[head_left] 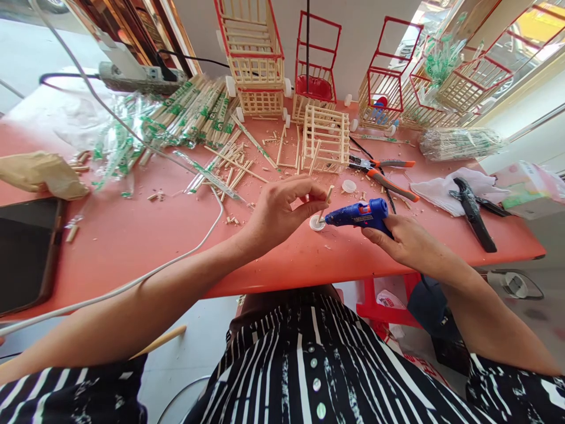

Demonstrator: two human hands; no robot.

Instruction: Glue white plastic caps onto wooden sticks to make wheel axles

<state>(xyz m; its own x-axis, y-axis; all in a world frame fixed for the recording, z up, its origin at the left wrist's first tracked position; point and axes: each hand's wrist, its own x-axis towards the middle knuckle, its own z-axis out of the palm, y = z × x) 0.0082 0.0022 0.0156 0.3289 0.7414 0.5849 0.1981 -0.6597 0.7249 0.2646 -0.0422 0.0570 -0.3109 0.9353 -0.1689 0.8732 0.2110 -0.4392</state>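
Between the thumb and fingers of my left hand [286,206] is a short wooden stick [328,198], held tilted with its lower end over a small white plastic cap [316,223]. My right hand [404,238] grips a blue hot glue gun [359,214]. The gun's nozzle points left, close to the stick's lower end and the cap; whether it touches them I cannot tell. Just behind lies a second white cap [348,186]. A small frame of wooden sticks [326,138] stands beyond my hands.
Pliers with orange handles [392,182] and a black clamp-like tool [474,215] lie at right. Wrapped chopsticks [194,112] and cut sticks [236,168] spread at left. Stick-built carts [256,59] line the back. A white cable [176,259] crosses by my left arm, near a dark tablet [29,253].
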